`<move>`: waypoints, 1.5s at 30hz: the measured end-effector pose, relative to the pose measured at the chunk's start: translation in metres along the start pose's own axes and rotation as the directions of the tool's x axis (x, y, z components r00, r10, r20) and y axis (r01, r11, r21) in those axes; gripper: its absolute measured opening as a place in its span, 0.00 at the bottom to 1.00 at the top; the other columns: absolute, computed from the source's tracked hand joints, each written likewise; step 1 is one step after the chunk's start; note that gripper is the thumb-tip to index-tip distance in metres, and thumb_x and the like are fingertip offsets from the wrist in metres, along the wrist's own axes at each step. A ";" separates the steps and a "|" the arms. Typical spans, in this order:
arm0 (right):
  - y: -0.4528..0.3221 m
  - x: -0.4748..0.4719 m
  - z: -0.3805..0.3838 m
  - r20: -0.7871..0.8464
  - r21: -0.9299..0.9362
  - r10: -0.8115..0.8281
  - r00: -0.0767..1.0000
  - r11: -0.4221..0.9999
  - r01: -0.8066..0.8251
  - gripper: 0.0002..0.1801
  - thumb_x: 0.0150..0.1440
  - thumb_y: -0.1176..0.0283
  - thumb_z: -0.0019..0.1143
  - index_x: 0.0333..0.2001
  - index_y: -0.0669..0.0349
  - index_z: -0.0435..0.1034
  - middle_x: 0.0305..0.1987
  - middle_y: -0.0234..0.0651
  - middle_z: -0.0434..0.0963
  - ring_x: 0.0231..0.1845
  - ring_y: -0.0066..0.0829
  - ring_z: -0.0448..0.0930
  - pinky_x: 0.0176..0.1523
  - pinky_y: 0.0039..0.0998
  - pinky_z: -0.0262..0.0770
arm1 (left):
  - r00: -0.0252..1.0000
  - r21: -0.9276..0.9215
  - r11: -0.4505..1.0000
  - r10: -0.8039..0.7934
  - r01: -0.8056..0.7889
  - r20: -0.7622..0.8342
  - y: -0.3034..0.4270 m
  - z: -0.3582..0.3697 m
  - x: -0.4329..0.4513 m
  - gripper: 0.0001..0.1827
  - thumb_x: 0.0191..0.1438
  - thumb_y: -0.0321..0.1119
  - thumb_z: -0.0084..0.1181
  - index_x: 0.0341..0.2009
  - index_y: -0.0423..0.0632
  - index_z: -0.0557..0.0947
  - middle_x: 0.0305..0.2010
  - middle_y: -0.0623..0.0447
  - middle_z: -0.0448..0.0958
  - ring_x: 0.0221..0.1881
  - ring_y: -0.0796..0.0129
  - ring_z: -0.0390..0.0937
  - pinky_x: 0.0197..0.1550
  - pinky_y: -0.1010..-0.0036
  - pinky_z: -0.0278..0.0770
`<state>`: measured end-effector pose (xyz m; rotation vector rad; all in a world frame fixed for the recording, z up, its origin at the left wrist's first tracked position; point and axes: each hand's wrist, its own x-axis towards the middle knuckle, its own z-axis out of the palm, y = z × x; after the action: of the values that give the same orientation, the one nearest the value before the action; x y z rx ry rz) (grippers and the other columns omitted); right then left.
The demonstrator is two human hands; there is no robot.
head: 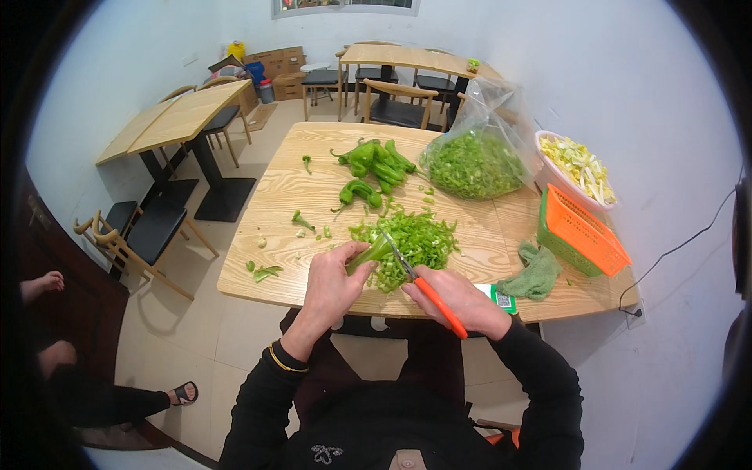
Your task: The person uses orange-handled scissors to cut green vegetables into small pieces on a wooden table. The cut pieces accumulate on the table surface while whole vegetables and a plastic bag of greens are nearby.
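Observation:
My left hand (pixel 336 282) holds a green pepper piece (pixel 376 251) over the near part of the wooden table (pixel 267 194). My right hand (pixel 449 296) grips orange-handled scissors (pixel 435 302), whose blades meet the pepper's far end. Beneath and beyond them spreads a pile of cut green pepper (pixel 420 238). Farther back lie several whole green peppers (pixel 376 164), with a curved one (pixel 357 192) just nearer. Cut stem ends (pixel 302 220) and scraps (pixel 265 272) are scattered to the left. A clear plastic bag (pixel 476 158) of chopped green pepper stands at the back right.
On the right are a pink basin of cut cabbage (pixel 543 154), stacked orange and green baskets (pixel 578 235), a green cloth (pixel 531 273) and a card with a printed code (pixel 504 299). A wall borders that side. Another person's sandalled foot (pixel 185 393) is at lower left.

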<state>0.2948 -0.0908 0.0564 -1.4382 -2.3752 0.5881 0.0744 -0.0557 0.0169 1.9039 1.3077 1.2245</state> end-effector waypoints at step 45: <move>0.012 -0.002 -0.017 0.096 0.149 0.054 0.994 0.986 -0.068 0.21 0.64 0.56 0.53 0.35 0.67 0.67 0.22 0.51 0.74 0.28 0.56 0.76 0.32 0.48 0.71 | 0.933 -0.484 0.811 -0.199 0.328 0.299 -0.027 0.003 0.022 0.17 0.56 0.29 0.60 0.48 0.32 0.79 0.36 0.49 0.83 0.33 0.73 0.79 0.38 0.78 0.74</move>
<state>0.3129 -0.0845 0.0651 -1.4499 -2.3043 0.8496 0.0683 -0.0242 0.0022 1.3649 0.9427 1.0381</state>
